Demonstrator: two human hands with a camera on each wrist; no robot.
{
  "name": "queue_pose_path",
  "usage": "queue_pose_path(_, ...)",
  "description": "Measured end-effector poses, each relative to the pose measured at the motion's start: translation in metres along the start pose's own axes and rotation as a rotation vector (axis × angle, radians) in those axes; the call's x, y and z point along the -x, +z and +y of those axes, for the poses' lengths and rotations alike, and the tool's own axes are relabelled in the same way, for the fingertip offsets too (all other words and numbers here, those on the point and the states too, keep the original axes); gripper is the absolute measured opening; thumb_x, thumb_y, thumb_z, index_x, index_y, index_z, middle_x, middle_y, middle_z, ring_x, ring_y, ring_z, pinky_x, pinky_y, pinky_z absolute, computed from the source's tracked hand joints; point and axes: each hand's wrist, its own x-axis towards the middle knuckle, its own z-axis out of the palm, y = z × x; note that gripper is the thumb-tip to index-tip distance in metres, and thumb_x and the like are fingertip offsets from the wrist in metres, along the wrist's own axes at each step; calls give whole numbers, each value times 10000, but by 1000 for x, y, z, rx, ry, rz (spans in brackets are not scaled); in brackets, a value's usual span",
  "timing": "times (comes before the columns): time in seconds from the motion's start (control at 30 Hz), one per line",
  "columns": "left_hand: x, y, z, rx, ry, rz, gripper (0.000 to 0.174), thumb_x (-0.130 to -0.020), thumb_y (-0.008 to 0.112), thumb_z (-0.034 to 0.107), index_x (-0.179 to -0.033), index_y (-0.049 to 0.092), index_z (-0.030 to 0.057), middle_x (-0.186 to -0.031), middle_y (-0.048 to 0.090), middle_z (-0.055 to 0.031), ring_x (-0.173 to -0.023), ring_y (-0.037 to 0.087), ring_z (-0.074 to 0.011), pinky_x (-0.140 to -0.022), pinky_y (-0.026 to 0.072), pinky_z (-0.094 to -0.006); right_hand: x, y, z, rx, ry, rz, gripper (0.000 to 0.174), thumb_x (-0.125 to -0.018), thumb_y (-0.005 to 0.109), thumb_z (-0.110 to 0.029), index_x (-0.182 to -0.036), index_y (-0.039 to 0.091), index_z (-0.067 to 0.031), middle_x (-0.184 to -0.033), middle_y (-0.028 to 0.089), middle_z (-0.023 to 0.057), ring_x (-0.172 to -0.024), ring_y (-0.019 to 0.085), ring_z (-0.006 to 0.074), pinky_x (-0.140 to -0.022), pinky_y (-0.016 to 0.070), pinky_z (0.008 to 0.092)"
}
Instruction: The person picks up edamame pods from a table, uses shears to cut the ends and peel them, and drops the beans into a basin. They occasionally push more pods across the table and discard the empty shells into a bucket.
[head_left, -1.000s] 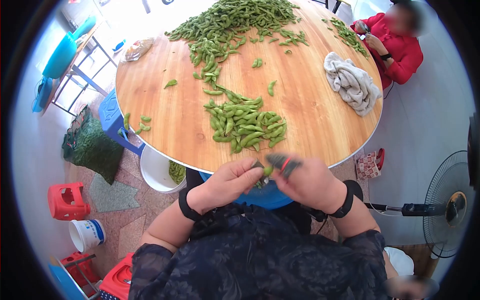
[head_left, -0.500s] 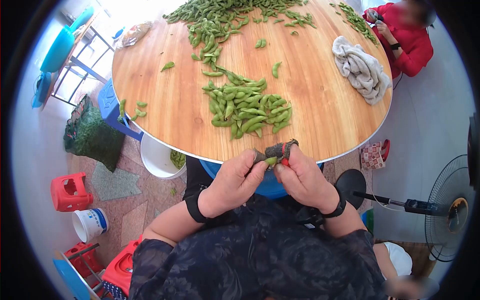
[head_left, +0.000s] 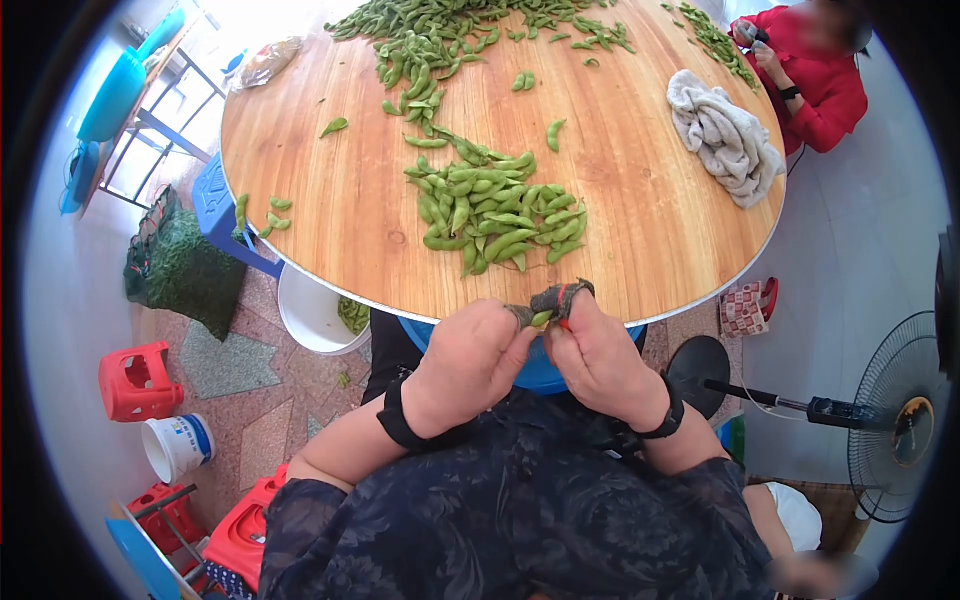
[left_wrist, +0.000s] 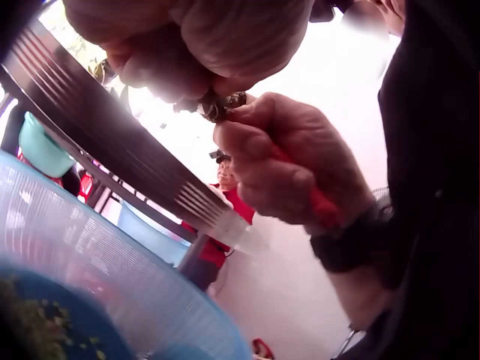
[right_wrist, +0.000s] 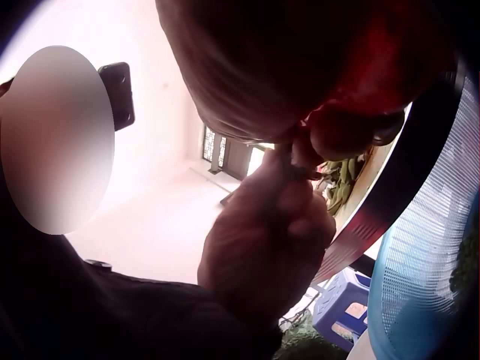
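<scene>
At the near edge of the worktop (head_left: 330, 240), the left hand (head_left: 468, 362) pinches a green pod (head_left: 542, 318); the right hand (head_left: 602, 362) grips what look like red-handled scissors (head_left: 558, 297).

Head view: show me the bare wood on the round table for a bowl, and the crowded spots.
Bare wood lies between the near pod pile and the towel, and between that pile and the stray pods at the left rim. Crowded: the far heap.

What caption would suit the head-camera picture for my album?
Left hand pinches a green pod; right hand grips a red-handled tool, beside a table strewn with pods.
</scene>
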Motion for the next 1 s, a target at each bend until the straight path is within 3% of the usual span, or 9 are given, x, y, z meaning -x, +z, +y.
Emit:
queue_pose_path(0.07,3,-3,3,462,-404,-122,208,-950,583,150,-798,486,47,-646,450,-53,-571,469,-171,-519,390,-319,3,2,1,42,-100,26,221,-911,452,-4,-1127,492,19,-743,591,135,-629,603,274,-575,468,354)
queue_pose_path(0.27,-8,-17,-11,1635,-1111,-385,242,-1020,473,249,-831,501,100,-672,480,41,-600,451,-71,-550,365,-211,-7,-5,8,272,-362,-51,124,-838,567,-30,-957,533,-20,-704,570,170,-590,575,392,-488,451,426)
queue_pose_path(0.33,-8,-18,-9,1643,-1087,-400,244,-1009,502,229,-820,498,75,-677,473,48,-595,450,-78,-538,371,-240,-13,-16,12,328,-409,-104,123,-832,573,-33,-952,548,-23,-711,574,164,-594,582,382,-492,452,427)
queue_pose_path(0.4,-9,-20,-2,698,-588,-356,218,-965,564,161,-797,485,45,-659,467,-5,-569,482,-165,-521,382,-309,-12,-24,15,387,-449,-160,122,-826,580,-36,-946,564,-26,-718,578,158,-599,588,372,-495,453,429)
queue_pose_path(0.5,-6,-12,-2,156,-2,-133,192,-899,613,85,-782,474,25,-669,469,-99,-582,496,-291,-521,386,-372,-11,-29,14,128,-264,-197,142,-832,586,-50,-969,564,-22,-733,586,149,-606,595,344,-510,458,410)
queue_pose_path(0.6,2,-8,-4,298,-140,-151,186,-859,631,58,-772,470,28,-683,449,-159,-613,486,-367,-524,388,-405,-11,-22,6,-77,-200,-152,163,-836,597,-67,-989,563,-21,-702,575,143,-593,586,332,-530,463,388)
queue_pose_path(0.77,13,-19,-3,414,-325,-249,129,-905,592,62,-810,518,17,-684,498,-99,-578,508,-258,-531,397,-339,-7,-14,0,129,-46,-196,173,-833,634,-111,-932,520,-27,-667,575,170,-628,611,353,-535,471,404)
queue_pose_path(0.93,39,-60,-8,344,-426,57,79,-897,560,35,-906,622,-13,-759,587,-71,-682,567,-142,-614,451,-280,-24,-31,-21,334,12,-412,181,-833,636,-116,-901,492,-29,-701,591,192,-673,621,379,-547,486,442)
queue_pose_path(1.0,74,-73,-36,268,-605,197,126,-895,546,29,-986,620,-16,-764,592,-45,-712,570,-121,-628,457,-273,-38,-30,-14,558,-218,-10,150,-846,614,-103,-897,491,-34,-732,584,177,-648,606,373,-548,495,428)
